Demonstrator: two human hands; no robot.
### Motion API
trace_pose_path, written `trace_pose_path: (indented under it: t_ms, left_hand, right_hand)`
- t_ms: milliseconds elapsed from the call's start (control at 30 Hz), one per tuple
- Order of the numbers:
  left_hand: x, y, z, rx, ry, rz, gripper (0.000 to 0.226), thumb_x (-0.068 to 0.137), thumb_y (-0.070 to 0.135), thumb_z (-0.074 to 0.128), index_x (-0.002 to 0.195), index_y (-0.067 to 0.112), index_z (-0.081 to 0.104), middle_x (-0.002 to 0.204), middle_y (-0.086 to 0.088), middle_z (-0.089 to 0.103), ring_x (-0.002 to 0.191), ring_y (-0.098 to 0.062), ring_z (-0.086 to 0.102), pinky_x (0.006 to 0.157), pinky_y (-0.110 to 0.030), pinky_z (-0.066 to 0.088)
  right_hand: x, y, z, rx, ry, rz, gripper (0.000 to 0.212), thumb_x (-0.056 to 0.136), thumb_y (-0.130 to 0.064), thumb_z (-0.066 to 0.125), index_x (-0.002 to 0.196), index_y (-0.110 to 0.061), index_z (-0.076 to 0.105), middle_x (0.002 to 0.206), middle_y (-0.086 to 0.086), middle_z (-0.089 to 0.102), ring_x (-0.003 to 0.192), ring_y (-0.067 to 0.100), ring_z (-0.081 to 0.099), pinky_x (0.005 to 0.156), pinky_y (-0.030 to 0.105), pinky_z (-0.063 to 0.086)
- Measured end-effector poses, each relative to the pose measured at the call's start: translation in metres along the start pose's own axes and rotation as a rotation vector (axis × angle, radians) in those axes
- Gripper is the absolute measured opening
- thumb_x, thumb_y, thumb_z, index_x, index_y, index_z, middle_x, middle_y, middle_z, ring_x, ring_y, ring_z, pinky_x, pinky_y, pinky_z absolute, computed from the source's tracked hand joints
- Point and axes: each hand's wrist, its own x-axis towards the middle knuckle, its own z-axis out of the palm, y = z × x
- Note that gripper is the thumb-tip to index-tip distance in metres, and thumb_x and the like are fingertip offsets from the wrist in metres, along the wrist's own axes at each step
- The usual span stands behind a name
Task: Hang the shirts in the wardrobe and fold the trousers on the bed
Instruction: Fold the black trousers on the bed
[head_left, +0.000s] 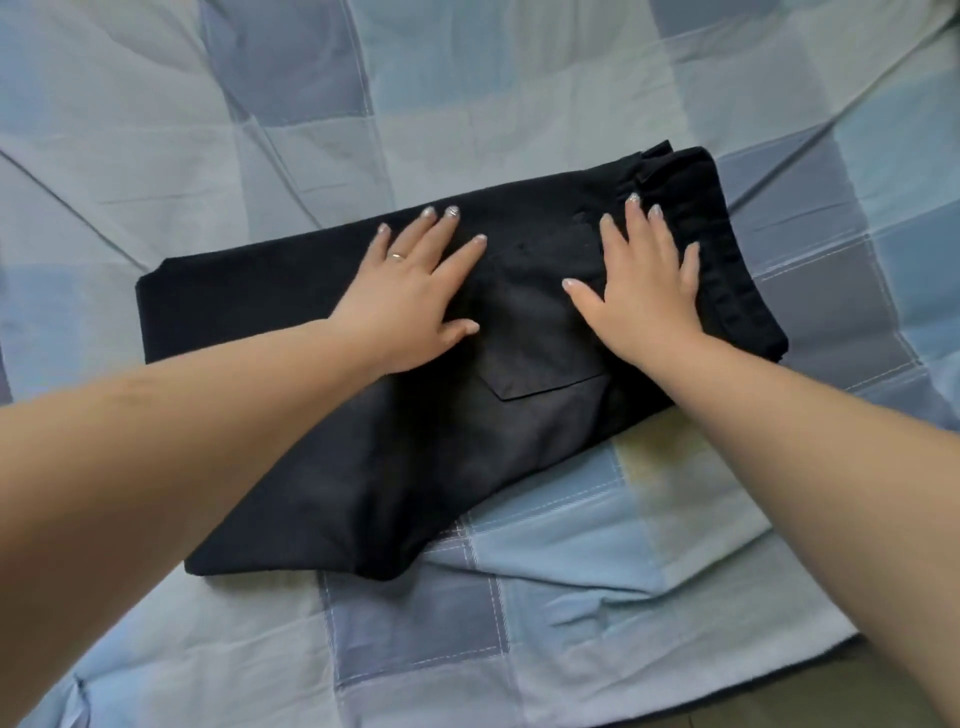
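- Trousers (322, 415), one black pair, lie folded on the bed (571, 597), a little toward 3 o'clock from the middle of the view, stretching from the waistband at 2 o'clock down to a corner at 7 o'clock.
- One back pocket (540, 358) faces up between the two hands.
- The left hand (410, 306) lies flat on the cloth, fingers straight and spread toward 1 o'clock; it grasps nothing, only presses down. One ring (397, 255) shows on it.
- The right hand (644, 291) is flat as well, fingers spread toward 12 o'clock, fingertips near the waistband (727, 249); it too presses rather than grips.
- The step in hand looks like smoothing or flattening the bundle after a fold.
- Progress, as a judgement: this pair seems at least partly folded, with stacked layers showing at the 3 o'clock edge. A flap toward 7 o'clock sticks out past the main rectangle, so one more fold or a tidy-up may remain.
- Count: one pair of trousers, two hands, one pocket showing, one checked blue and grey bedcover.
- No shirts and no wardrobe appear, so how that half of the task stands cannot be told.
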Motion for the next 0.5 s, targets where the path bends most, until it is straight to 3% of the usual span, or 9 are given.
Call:
trace_pose_path:
  t_ms: [133, 267, 400, 500]
  left_hand:
    - [0.035, 0.033, 0.007, -0.051, -0.136, -0.011, 0.105, 0.074, 0.069, 0.060, 0.150, 0.037, -0.005, 0.160, -0.003, -0.013, 0.146, -0.027, -0.016, 0.111, -0.066, 0.003]
    - [0.060, 0.037, 0.023, -0.040, -0.270, -0.124, 0.122, 0.060, 0.079, 0.063, 0.147, 0.041, -0.015, 0.157, 0.001, -0.026, 0.144, -0.027, -0.025, 0.108, -0.070, -0.003]
    - [0.069, 0.031, 0.035, -0.070, -0.278, -0.120, 0.125, 0.055, 0.082, 0.063, 0.147, 0.043, -0.014, 0.157, 0.003, -0.025, 0.143, -0.026, -0.026, 0.106, -0.069, -0.008]
    - [0.061, 0.030, 0.031, -0.129, -0.204, -0.109, 0.115, 0.064, 0.073, 0.066, 0.150, 0.039, -0.003, 0.160, 0.001, -0.015, 0.146, -0.023, -0.018, 0.110, -0.064, -0.007]
  right_hand:
    - [0.023, 0.024, -0.007, -0.252, -0.081, -0.174, 0.090, 0.084, -0.070, 0.038, 0.152, -0.022, 0.002, 0.160, 0.004, -0.011, 0.147, 0.022, -0.010, 0.116, 0.054, 0.003]
    - [0.039, 0.038, 0.002, -0.197, -0.200, -0.149, 0.107, 0.072, -0.083, 0.031, 0.151, -0.022, -0.008, 0.159, -0.004, -0.016, 0.147, 0.018, -0.010, 0.115, 0.056, 0.005]
    - [0.053, 0.042, 0.016, -0.182, -0.253, -0.113, 0.108, 0.072, -0.084, 0.031, 0.151, -0.024, -0.010, 0.158, -0.005, -0.020, 0.146, 0.016, -0.015, 0.114, 0.057, 0.000]
    - [0.047, 0.029, 0.014, -0.209, -0.204, -0.056, 0.098, 0.080, -0.077, 0.034, 0.151, -0.021, -0.004, 0.159, -0.001, -0.015, 0.146, 0.019, -0.012, 0.113, 0.059, 0.000]
